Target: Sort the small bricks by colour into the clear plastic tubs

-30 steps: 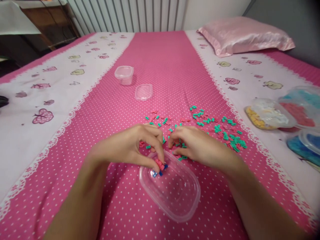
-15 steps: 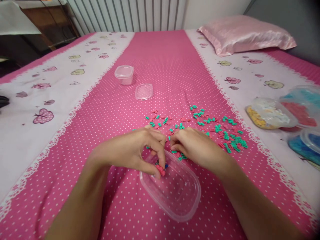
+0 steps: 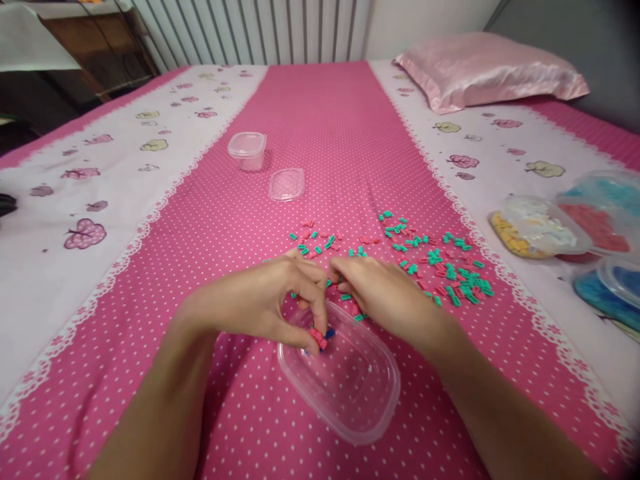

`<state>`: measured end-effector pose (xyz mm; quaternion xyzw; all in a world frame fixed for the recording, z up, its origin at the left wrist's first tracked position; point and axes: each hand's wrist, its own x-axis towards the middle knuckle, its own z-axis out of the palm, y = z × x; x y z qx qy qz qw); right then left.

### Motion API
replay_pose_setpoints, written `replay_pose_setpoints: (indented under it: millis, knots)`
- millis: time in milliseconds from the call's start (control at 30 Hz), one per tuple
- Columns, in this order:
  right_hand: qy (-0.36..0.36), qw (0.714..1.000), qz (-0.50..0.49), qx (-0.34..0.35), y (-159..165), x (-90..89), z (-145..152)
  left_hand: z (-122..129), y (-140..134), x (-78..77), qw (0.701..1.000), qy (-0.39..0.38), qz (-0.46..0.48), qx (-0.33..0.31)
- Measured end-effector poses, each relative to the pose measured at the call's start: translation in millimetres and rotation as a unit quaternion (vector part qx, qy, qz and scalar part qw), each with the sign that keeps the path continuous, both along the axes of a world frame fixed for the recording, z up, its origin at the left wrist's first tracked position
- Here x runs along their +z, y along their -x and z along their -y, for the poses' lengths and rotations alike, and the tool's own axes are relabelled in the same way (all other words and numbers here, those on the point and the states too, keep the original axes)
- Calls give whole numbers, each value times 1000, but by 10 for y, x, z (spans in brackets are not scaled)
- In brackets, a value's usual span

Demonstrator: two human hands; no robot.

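Note:
My left hand (image 3: 287, 300) pinches a small clump of red building bricks (image 3: 319, 338) between thumb and index finger, over the near-left end of a clear plastic lid (image 3: 345, 387) lying on the bedspread. A bit of dark blue brick (image 3: 330, 332) shows beside the clump. Close by on the right, my right hand (image 3: 375, 287) bends down among loose bricks, fingers curled together. Its fingertips are largely hidden, so what they hold cannot be made out. Green bricks (image 3: 467, 283) and red bricks (image 3: 440, 270) lie scattered beyond and to the right of both hands.
Farther off are a clear tub (image 3: 249, 152) and a small square lid (image 3: 287, 185). On the right stand containers of yellow and white pieces (image 3: 540, 227), red pieces (image 3: 597, 227) and blue pieces (image 3: 603, 293). A pink pillow (image 3: 490, 70) lies at the back right.
My right hand has moved slightly left, closer to my left hand. My left hand still pinches the red bricks above the lid.

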<state>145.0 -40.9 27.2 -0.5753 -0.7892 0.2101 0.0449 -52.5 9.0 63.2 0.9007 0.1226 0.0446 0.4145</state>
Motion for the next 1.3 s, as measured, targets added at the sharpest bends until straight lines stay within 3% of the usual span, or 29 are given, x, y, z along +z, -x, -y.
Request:
replay_pose_setpoints:
  millis: [233,433,567,800,1000,1300]
  knots:
    - [-8,1000,-8,2,21,-24,-34,2,-2,-3,1000,-3,8,-6]
    - [44,981,-180,54,-192,55,-56,-4,20,7,1000,-1,2,16]
    - [87,964,-233,92,-217,187,3,-26,42,1,999,-20,29,21]
    - [49,965,-249,64,-189,246,35,-64,95,-8,996,-62,37,54]
    - [70,958,-273,60,-74,282,148,-70,103,-8,994,-67,50,67]
    - [31,953,-300,32,30,241,160,-70,63,1,995,-28,79,49]
